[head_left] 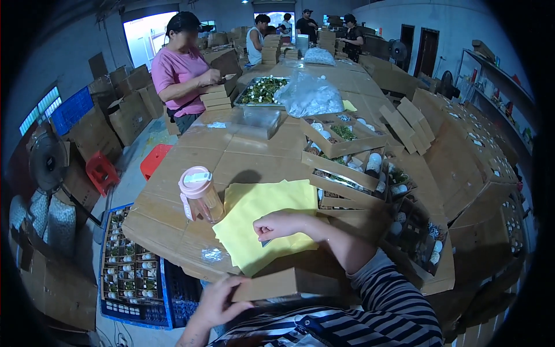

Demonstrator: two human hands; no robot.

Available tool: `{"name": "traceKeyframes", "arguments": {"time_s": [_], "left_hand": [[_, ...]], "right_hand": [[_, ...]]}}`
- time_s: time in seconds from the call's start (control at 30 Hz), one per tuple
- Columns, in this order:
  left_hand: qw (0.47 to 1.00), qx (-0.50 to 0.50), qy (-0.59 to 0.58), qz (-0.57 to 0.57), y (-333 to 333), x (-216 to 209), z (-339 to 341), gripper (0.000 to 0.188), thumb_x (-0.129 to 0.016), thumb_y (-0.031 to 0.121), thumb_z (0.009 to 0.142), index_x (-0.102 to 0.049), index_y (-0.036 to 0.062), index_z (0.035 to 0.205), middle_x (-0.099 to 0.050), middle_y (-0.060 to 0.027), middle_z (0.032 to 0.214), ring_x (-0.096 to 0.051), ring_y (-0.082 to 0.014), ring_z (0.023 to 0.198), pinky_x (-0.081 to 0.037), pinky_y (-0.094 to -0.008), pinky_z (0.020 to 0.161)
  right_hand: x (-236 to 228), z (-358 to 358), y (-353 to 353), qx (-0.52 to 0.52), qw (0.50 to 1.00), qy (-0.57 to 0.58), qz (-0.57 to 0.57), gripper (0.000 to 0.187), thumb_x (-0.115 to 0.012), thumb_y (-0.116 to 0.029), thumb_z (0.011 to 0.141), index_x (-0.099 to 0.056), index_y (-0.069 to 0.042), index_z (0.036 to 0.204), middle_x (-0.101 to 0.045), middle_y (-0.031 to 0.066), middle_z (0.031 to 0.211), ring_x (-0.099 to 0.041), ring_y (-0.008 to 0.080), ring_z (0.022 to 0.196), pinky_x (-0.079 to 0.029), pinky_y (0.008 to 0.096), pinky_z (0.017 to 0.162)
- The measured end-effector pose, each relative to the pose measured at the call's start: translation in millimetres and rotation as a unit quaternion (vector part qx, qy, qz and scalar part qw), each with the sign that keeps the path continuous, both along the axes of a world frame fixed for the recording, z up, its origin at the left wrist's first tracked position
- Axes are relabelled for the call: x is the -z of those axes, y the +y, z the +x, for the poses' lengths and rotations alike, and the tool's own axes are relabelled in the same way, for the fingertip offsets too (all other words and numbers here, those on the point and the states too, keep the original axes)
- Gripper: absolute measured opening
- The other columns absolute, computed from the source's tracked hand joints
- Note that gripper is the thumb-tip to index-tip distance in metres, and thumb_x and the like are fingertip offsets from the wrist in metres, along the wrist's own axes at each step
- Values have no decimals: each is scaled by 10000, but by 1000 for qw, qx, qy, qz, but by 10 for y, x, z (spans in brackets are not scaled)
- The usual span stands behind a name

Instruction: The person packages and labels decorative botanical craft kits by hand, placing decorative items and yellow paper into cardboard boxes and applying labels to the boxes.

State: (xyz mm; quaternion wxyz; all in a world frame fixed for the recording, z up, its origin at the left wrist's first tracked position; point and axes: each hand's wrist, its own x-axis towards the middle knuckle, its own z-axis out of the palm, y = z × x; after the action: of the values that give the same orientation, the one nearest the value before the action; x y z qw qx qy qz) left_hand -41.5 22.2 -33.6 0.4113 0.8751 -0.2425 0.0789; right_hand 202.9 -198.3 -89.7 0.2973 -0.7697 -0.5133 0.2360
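Observation:
At the table's near edge, my left hand (222,298) grips the left end of a brown cardboard box (269,287), thumb below and fingers on top. The box is held against my striped shirt, its underside hidden. My right hand (278,225) is closed above a spread of yellow paper sheets (260,199). A small dark edge shows beneath its fingers; I cannot make out what it is. Just left of the paper stands a clear tumbler with a pink lid (199,194).
Open boxes with moss and white pieces (347,136) are stacked at right. Farther back are a clear plastic bag (312,95), a metal tray of greenery (260,104) and a co-worker in pink (182,75) handling boxes. A blue crate (136,272) sits low at left.

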Motion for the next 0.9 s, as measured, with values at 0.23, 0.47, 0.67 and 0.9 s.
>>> {"name": "traceKeyframes", "arguments": {"time_s": [0.23,0.47,0.67,0.9], "left_hand": [[972,103,-107,180,-440,-514,70,420,-727,386,866,-675,137,1201,-669,-44,955,-705,-233,808,-590,-335,696],[942,232,-66,233,-838,-66,384,516,-638,199,876,-536,159,1381,-628,-59,1044,-677,-256,866,-586,-359,708],[934,305,-28,182,-673,-34,590,627,-571,110,867,-469,209,1478,-667,-65,1119,-687,-263,963,-581,-356,791],[949,316,7,7,-318,-589,916,302,-695,207,920,-716,137,1213,-712,-69,982,-694,-244,835,-567,-341,753]], "right_hand": [[14,9,-11,6,1000,4,3,246,-693,-296,930,-577,-79,921,-630,50,796,-589,181,725,-458,351,651],[-76,-4,11,8,1000,-23,-5,238,-684,-290,942,-568,-84,911,-616,33,750,-574,159,686,-441,339,615],[-10,-43,-7,9,1000,-9,28,245,-684,-300,941,-565,-91,895,-611,36,724,-571,172,652,-434,346,597],[82,42,-93,26,999,37,16,256,-674,-320,946,-594,-82,900,-649,64,761,-619,217,698,-464,369,632]]}}
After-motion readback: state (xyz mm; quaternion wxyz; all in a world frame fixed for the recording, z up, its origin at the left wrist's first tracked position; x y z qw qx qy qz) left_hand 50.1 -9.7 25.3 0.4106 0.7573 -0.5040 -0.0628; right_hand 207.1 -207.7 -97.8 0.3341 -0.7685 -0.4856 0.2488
